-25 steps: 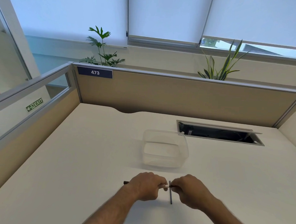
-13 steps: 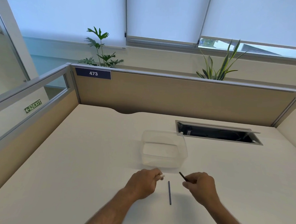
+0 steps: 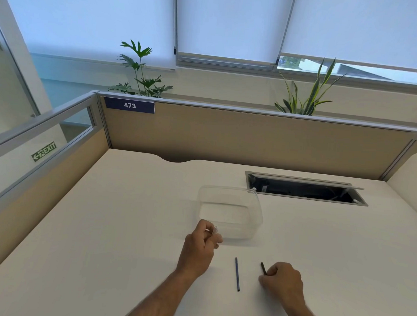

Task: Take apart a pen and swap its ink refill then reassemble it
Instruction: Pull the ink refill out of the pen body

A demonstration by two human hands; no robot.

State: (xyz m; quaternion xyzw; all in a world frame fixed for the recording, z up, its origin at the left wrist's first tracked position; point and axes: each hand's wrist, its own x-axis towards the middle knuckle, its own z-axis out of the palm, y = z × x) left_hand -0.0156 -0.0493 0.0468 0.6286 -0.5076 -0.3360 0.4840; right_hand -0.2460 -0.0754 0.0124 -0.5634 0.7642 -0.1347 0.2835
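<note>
Smooth cream desk (image 3: 102,224) is sitting under matte tan partition panels. Left hand (image 3: 199,248) is pinching a small pale tube-shaped pen piece (image 3: 215,230) in curled fingers, just in front of a clear rounded plastic container (image 3: 231,211). Right hand (image 3: 282,282) is gripping a thin black pen part (image 3: 263,268), its tip poking out. Slim dark refill rod (image 3: 237,274) is lying flat between both hands.

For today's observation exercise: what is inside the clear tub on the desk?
Nothing shows inside the tub; the desk shows through its clear walls. The left hand covers only its near left corner.
</note>
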